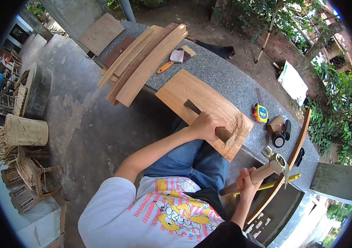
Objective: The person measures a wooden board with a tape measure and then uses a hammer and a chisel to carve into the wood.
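Observation:
My left hand [207,126] is wrapped around a chisel [224,135], whose dark metal blade points away toward the upper left. Its wooden butt sticks out past my fist on the right. Beneath it lies a flat wooden board [176,90], overlapping the stone bench edge and reaching over my lap. The board's right end looks rough and cut into. In my right hand [246,184] is a claw hammer [281,162], gripped by its wooden handle, with the metal head beyond my fingers and apart from the chisel.
Several long wooden strips [151,62] are stacked on the granite bench [221,74]. A paintbrush [165,67] lies beside them. To the right are a tape measure [260,112], a wooden block with black parts [278,131], a long wooden strip [300,140] and a yellow bar [294,177].

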Available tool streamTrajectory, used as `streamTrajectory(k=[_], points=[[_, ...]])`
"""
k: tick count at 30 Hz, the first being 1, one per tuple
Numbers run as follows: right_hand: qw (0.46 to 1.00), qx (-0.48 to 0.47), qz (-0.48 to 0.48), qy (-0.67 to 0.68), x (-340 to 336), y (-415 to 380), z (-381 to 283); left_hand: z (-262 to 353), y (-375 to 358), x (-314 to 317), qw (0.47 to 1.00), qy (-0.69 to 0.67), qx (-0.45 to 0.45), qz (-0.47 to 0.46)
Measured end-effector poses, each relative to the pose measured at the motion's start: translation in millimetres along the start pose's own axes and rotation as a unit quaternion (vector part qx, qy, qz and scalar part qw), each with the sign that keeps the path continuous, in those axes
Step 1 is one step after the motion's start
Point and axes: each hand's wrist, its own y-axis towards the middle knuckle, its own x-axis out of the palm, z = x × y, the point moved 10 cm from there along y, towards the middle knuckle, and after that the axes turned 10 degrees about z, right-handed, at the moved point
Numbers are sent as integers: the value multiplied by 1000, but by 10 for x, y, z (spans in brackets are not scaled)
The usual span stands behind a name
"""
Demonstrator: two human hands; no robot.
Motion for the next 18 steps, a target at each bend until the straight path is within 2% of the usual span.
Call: streamTrajectory(k=[1,6,10,11,14,16,18], points=[[1000,0,2,-2,44,19,4,-23,-2,37,1000,22,-3,-14],[974,44,-33,-222,235,92,459,-63,18,-56,1000,17,3,17],[984,12,-8,-179,159,112,110,-90,18,-246,1000,2,-2,25],[993,1,-3,-116,160,94,-43,-84,23,-264,1000,1,-4,25],[998,-26,-1,-50,199,67,-185,-66,106,-307,999,-10,1,42],[997,-12,-21,-76,313,78,8,-44,137,-357,997,1,1,76],[969,27,-32,-243,362,92,298,-90,126,-361,996,11,1,85]])
